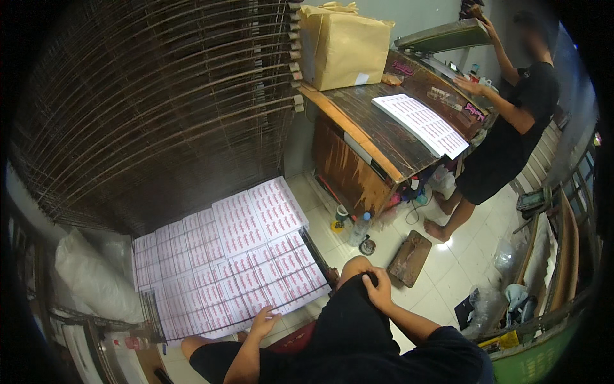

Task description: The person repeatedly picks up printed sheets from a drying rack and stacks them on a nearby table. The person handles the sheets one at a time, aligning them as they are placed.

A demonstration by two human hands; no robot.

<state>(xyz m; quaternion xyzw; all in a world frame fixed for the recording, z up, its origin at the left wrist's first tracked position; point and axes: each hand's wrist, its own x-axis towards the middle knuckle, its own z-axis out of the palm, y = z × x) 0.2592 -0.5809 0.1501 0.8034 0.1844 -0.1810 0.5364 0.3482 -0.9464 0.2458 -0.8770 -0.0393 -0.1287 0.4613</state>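
Racks (160, 96) of wire trays stand behind the printed sheets (230, 256) we are laying out. Our left hand (263, 322), open, touches their near edge; our right hand (378, 288) rests on our knee, holding nothing. Next, we judge, comes squaring that edge.

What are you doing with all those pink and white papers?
A seated person has the left hand on the near edge of the printed sheets spread over a low rack shelf, under a tall rack of wire shelves. The right hand rests on the person's own knee, holding nothing. Across the room, another person stands at a wooden table, lifting a hinged frame, with a stack of the same kind of sheets and a cardboard box beside them.
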